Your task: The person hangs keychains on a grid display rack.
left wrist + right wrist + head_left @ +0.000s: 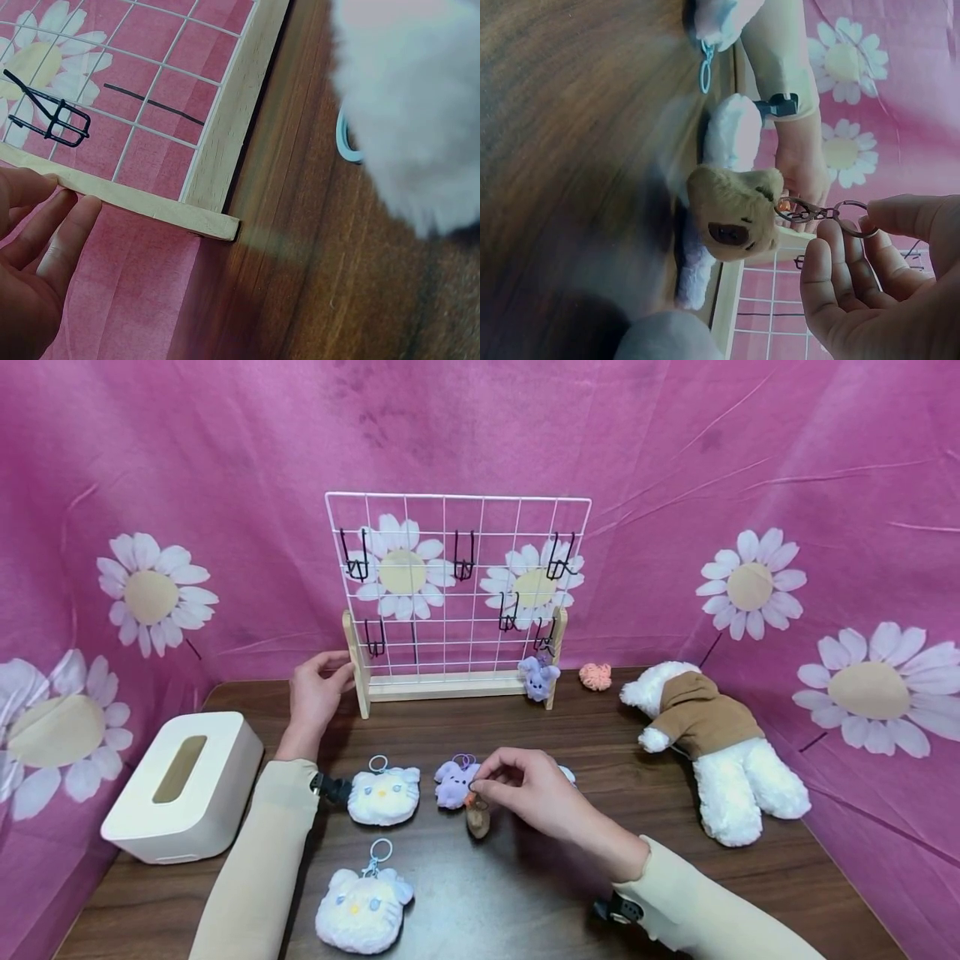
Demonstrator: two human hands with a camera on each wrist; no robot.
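My right hand (528,785) pinches the metal ring (855,219) of a brown plush keychain (735,210) between thumb and fingers. The small brown head (477,821) dangles below it, over the table. Behind it lies a purple plush keychain (454,785). With its fingertips, my left hand (313,689) touches the outer edge of the wooden upright (150,206) at the left end of a white wire grid rack (442,596). Another purple plush keychain (538,678) hangs at the rack's lower right. Several black hooks (463,560) sit on the grid.
Two white cat-faced plush keychains (384,797) (362,910) lie near the left forearm. A white tissue box (217,768) stands at the left. On the right are a pink-orange item (596,677) and a white plush toy in a brown top (708,727). A light-coloured thing (567,774) shows partly behind the right hand.
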